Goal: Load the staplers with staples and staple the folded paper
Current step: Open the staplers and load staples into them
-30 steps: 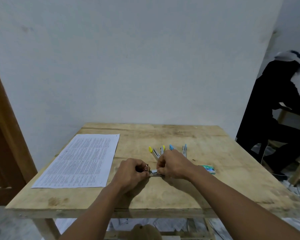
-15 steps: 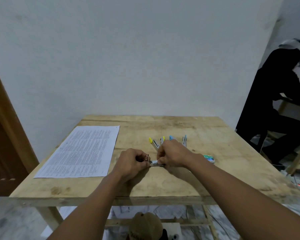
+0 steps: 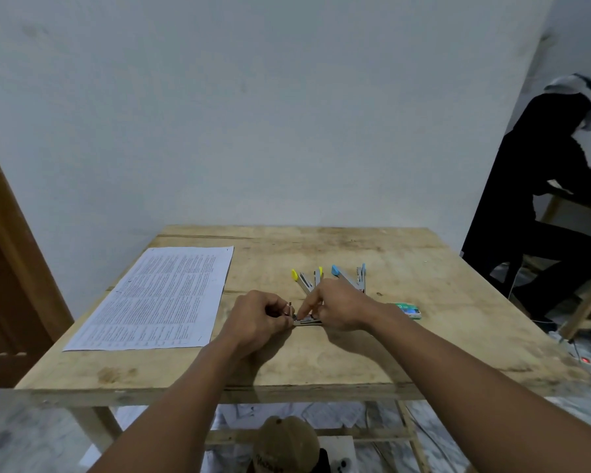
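Metal stapler (image 3: 307,321) flat, between opened staplers (image 3: 328,278) and paper (image 3: 157,298).

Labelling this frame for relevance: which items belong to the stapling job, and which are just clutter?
Job:
- small stapler, held by left hand and right hand
- yellow stapler, opened
- blue stapler, opened
- staple box
- printed paper

Lying about:
- brown cap, under the table
- power strip, on the floor

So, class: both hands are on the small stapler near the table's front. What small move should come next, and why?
Probably seat the staples in the stapler: left hand steadies it, right hand works at it, and the paper lies untouched.
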`<state>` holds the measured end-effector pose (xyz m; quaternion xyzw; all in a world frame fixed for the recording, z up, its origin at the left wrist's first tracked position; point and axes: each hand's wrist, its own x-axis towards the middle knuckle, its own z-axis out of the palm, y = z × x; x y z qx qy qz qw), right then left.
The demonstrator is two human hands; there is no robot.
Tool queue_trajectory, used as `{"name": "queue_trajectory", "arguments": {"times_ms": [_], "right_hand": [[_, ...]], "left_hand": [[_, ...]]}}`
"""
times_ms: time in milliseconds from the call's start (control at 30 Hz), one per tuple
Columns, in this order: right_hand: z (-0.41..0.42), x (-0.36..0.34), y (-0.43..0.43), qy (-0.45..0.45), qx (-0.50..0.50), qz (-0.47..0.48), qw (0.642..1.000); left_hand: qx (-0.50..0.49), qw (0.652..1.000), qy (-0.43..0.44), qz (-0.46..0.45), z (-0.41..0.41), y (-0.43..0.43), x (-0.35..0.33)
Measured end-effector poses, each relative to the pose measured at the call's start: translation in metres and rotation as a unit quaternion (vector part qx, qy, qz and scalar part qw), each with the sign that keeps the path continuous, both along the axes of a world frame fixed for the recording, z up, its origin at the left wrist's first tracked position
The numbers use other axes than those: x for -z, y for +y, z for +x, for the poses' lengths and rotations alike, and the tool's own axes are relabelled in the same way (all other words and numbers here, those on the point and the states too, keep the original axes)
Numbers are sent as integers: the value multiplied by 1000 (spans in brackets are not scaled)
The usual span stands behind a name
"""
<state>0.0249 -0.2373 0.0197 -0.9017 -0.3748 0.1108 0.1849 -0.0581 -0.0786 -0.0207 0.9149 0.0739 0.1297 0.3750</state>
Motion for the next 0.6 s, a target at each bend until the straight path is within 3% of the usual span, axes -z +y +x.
{"name": "queue_trajectory", "arguments": {"times_ms": [267,467,600], "right_hand": [[10,-9,-20,-48,62,-25,997],[-3,-8,-15,-35,-14,-14,999],[5,-8,-24,-57,11,-30,998]], "left_hand": [[-2,1000,6,-7,-2,-4,-2],[6,1000,13,-5,-4,-5,-6],[8,1000,11,-2,-5,-5,-5]]}}
